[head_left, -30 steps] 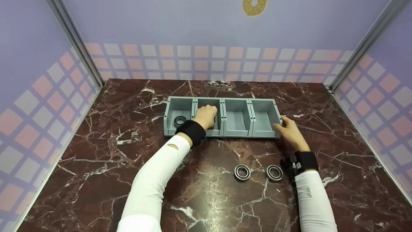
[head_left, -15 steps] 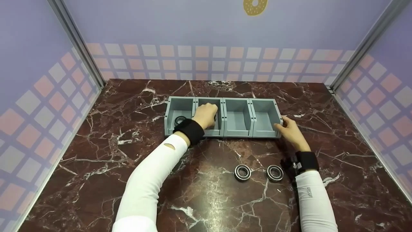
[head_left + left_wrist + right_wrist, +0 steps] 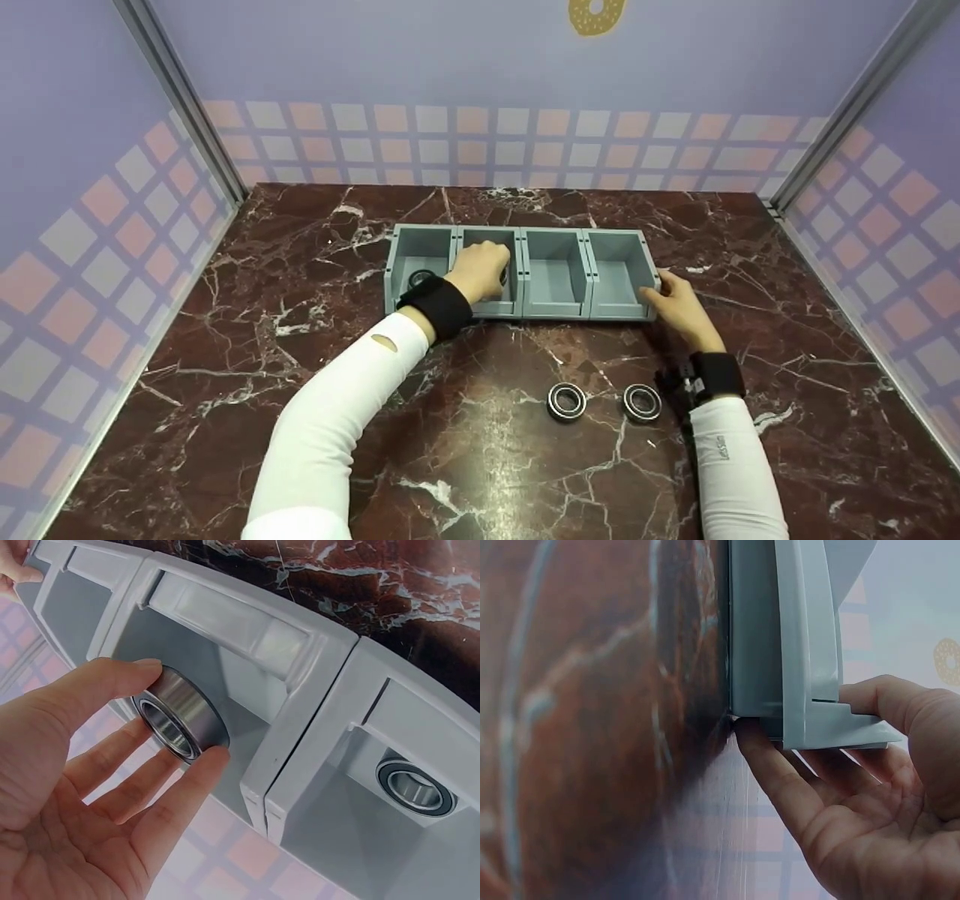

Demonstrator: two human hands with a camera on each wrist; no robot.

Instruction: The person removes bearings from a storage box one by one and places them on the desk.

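In the head view, reaches at centre with the left hand (image 3: 481,271) into the second bin from the left (image 3: 496,308) of a row of four joined grey-blue plastic bins (image 3: 556,309); hides the left fingertips here. Shows also a dark ring bearing in the leftmost bin (image 3: 421,276), partly behind a black wristband (image 3: 441,306), and, below centre right, a black-and-silver metal bearing (image 3: 553,406) and a second such bearing (image 3: 629,409) on the dark red, white-veined tabletop (image 3: 225,382).

In the left wrist view, reveals left of centre a thick, shiny steel ring bearing (image 3: 196,714), tilted, pinched between left thumb and fingertips at that second bin's opening.

In the right wrist view, grips the row's right end with the right hand (image 3: 870,795), thumb behind the wall, fingers outside, one fingertip at the bottom edge near the tabletop.
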